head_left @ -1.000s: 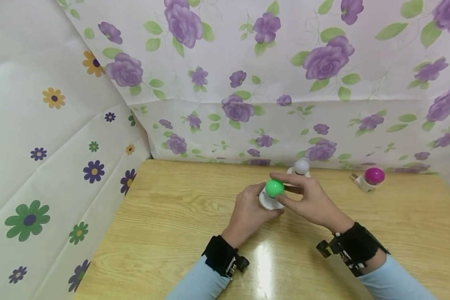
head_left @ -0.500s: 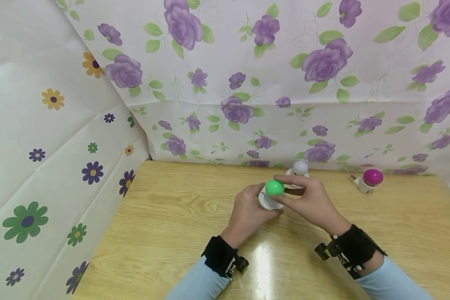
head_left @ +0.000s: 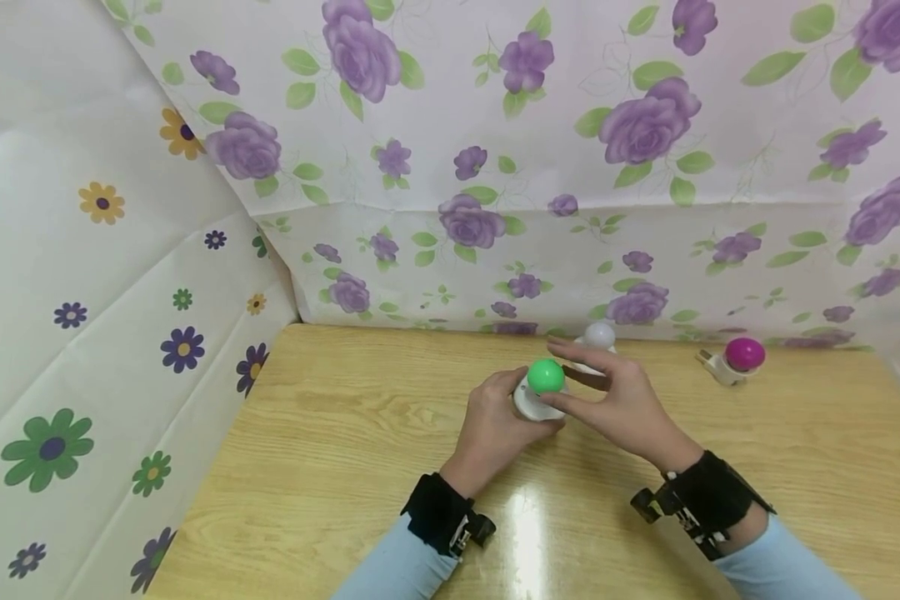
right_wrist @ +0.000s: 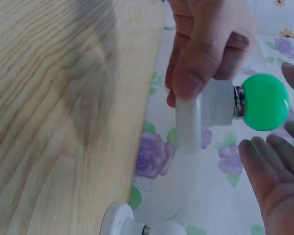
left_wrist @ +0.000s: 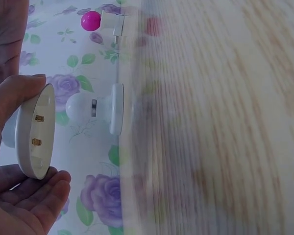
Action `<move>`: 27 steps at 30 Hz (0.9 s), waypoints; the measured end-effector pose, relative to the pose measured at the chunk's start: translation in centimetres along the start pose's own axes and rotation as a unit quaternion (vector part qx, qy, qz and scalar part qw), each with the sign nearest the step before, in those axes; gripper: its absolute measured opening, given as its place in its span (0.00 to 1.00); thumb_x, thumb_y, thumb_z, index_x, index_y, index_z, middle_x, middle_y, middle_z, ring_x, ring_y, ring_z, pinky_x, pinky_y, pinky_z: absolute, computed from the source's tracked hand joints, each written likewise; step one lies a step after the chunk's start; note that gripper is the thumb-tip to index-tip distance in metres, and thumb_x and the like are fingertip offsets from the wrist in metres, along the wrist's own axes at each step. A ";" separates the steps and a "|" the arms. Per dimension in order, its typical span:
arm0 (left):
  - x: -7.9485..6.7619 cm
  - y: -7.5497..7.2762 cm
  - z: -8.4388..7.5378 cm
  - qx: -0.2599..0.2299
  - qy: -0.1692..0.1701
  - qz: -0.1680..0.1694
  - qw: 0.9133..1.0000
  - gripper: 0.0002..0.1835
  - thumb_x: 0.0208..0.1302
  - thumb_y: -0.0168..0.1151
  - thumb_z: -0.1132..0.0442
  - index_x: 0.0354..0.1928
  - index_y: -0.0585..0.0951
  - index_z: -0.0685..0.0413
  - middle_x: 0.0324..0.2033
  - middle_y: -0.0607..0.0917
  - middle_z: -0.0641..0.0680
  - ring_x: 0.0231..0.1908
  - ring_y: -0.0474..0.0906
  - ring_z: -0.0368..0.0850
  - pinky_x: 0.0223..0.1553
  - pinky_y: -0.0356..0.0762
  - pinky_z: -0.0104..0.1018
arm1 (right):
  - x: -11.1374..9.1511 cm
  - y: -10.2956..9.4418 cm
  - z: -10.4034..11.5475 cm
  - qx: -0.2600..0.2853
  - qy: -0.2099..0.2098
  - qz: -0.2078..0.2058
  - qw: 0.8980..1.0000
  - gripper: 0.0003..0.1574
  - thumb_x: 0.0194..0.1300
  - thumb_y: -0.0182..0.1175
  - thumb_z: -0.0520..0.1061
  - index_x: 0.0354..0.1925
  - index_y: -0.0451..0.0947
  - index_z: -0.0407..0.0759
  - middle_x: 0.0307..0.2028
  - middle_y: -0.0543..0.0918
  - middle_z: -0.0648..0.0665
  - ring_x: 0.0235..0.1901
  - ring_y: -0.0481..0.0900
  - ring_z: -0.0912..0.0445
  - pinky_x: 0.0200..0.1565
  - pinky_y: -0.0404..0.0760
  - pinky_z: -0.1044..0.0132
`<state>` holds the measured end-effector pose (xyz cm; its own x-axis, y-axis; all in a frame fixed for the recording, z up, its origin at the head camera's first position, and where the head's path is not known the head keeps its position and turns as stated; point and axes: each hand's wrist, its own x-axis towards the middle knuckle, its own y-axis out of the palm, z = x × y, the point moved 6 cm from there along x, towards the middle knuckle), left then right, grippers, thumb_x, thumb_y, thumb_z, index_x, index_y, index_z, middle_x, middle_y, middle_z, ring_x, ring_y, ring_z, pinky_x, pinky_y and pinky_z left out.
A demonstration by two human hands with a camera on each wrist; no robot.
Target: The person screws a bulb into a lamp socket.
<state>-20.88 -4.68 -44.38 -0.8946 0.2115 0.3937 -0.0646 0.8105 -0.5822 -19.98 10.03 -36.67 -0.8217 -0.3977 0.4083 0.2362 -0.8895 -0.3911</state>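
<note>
My left hand (head_left: 495,421) grips a white round lamp holder (right_wrist: 216,104) by its base, clear of the table. A green light bulb (head_left: 546,377) sits in the holder's socket, with part of its metal screw cap (right_wrist: 239,102) showing. The holder is turned sideways in the left wrist view, where two brass contacts (left_wrist: 37,142) show on its underside. My right hand (head_left: 624,404) is around the bulb's right side, thumb and fingers spread. A gap shows between those fingers (right_wrist: 269,169) and the green glass in the right wrist view.
Behind my right hand a white bulb (head_left: 599,336) stands in a white holder against the flowered backdrop (head_left: 420,167). Further right, a magenta bulb (head_left: 745,354) lies in a white plug-in holder (head_left: 727,369) on the wooden table (head_left: 330,467).
My right fingers have come off the green bulb and spread apart; earlier they pinched it. The left hand keeps its hold on the lamp holder, almost unmoved.
</note>
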 end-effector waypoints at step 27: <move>-0.1 0.0 -0.2 0.002 0.007 0.004 1.000 0.33 0.44 0.72 0.43 0.55 0.75 0.39 0.44 0.77 0.40 0.45 0.72 0.33 0.42 0.73 0.31 | -0.2 0.2 0.4 -0.028 0.020 -0.007 0.999 0.26 0.52 0.68 0.37 0.51 0.76 0.37 0.49 0.78 0.42 0.47 0.77 0.53 0.40 0.78 0.61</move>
<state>-20.71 -4.59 -44.34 -0.8884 0.2262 0.3995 -0.0592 0.8065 -0.5883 -19.60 9.80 -36.54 -0.8446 -0.3753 0.3818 0.1957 -0.8803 -0.4322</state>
